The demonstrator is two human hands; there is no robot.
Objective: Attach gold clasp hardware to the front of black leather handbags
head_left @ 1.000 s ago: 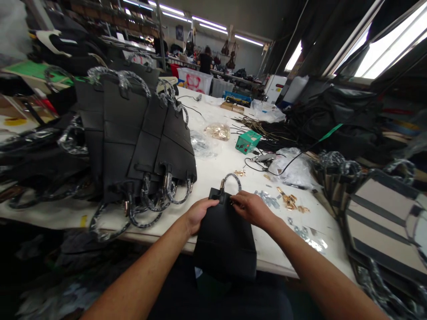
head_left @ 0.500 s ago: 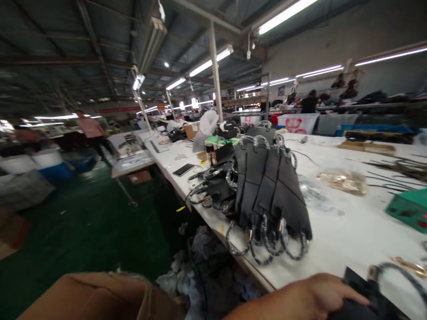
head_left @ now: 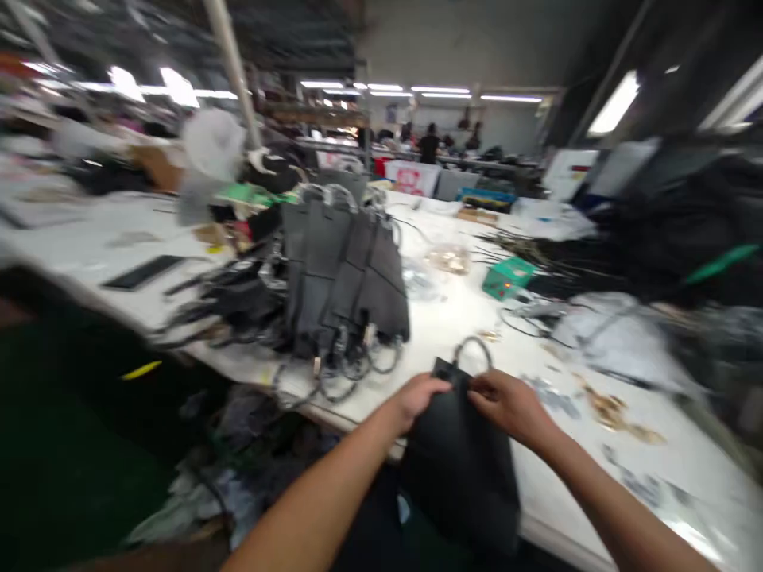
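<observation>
The left hand (head_left: 418,399) and right hand (head_left: 509,403) pinch the black bag (head_left: 462,477) near its handle (head_left: 473,339); even tension should steady it.

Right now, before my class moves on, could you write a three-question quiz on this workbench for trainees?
1. True or false: the left hand is held well away from the black piece.
2. What colour is the small box with the glowing red spot? A: white. B: green. C: blue.
3. Fill in: the ____ hand is nearer the scattered gold-coloured pieces.

Key:
1. False; it is touching the piece.
2. B.
3. Right; the right hand is nearer.
</observation>
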